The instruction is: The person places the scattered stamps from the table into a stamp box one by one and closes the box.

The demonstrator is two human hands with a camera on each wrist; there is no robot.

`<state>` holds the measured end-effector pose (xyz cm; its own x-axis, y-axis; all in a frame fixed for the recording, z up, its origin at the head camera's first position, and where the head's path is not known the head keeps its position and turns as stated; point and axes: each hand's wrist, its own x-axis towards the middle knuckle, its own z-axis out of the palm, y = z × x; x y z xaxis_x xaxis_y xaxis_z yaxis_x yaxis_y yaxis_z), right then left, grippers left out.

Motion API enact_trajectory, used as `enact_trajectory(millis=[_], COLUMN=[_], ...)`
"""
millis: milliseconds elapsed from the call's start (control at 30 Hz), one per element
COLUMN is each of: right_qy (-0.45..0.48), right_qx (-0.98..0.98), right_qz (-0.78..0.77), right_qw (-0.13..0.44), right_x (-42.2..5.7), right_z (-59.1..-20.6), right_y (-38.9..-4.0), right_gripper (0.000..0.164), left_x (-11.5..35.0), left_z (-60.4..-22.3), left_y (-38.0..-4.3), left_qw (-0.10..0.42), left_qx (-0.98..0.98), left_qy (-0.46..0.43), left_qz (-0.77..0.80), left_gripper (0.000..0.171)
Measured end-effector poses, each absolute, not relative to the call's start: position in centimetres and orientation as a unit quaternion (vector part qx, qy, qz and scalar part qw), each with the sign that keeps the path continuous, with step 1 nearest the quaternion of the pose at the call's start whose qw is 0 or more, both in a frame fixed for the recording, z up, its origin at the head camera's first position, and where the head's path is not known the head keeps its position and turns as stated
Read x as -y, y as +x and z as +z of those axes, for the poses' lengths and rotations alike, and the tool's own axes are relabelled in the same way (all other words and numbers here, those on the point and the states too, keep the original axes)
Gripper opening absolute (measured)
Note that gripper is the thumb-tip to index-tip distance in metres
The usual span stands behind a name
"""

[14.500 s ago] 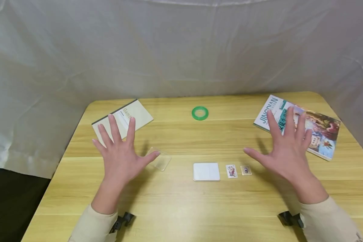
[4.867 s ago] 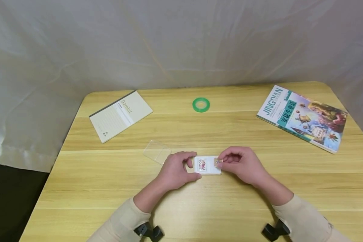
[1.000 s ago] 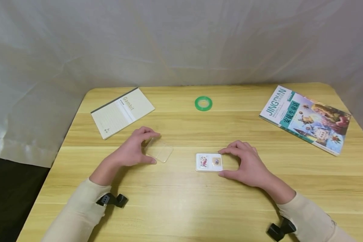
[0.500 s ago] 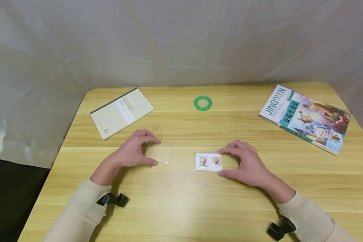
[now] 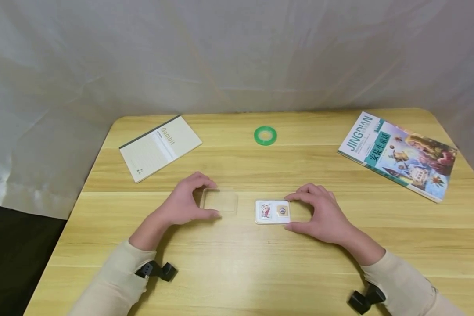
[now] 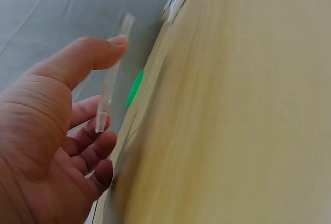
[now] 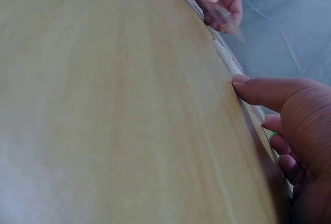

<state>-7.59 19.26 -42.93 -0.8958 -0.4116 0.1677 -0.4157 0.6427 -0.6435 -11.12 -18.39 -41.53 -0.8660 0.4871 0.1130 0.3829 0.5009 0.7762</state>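
My left hand (image 5: 181, 202) pinches a clear plastic lid (image 5: 226, 202) by its near and far edges. In the left wrist view the lid (image 6: 110, 87) is raised off the table, between the thumb and fingers. To its right, a shallow white case (image 5: 274, 220) lies flat on the table. In its left half sits a small stamp-like picture (image 5: 265, 211) with red print; a tan square piece with a dark emblem (image 5: 282, 211) sits in the right half. My right hand (image 5: 324, 215) grips the case's right end between thumb and forefinger.
A green tape roll (image 5: 265, 135) lies at the back middle of the wooden table (image 5: 237, 272). A cream notebook (image 5: 159, 148) is at back left, and a colourful book (image 5: 399, 156) at back right. A pale curtain (image 5: 237, 57) hangs behind.
The left hand has lifted the clear lid and carried it rightward, nearer the case, turning it straighter. Earlier, both small pieces went from the table into the case. The right hand stays put.
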Motion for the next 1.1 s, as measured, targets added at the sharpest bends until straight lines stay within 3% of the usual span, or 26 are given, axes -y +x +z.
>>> enact_trajectory(millis=[567,1100], right_qy=[0.227,0.223], right_qx=[0.906,0.906], right_qz=[0.359,0.360], right_qw=[0.001,0.002], right_x=[-19.3,-19.5], right_z=[-43.0,-43.2], right_y=[-7.7,-7.7], right_gripper=[0.058,0.062], left_x=[11.2,6.8], left_z=[-41.1,-42.1], left_y=[-9.1,-9.0], left_qw=[-0.039,0.018], left_qx=[-0.841,-0.867], left_qy=[0.279,0.275], left_qz=[0.462,0.415], left_gripper=[0.064,0.065])
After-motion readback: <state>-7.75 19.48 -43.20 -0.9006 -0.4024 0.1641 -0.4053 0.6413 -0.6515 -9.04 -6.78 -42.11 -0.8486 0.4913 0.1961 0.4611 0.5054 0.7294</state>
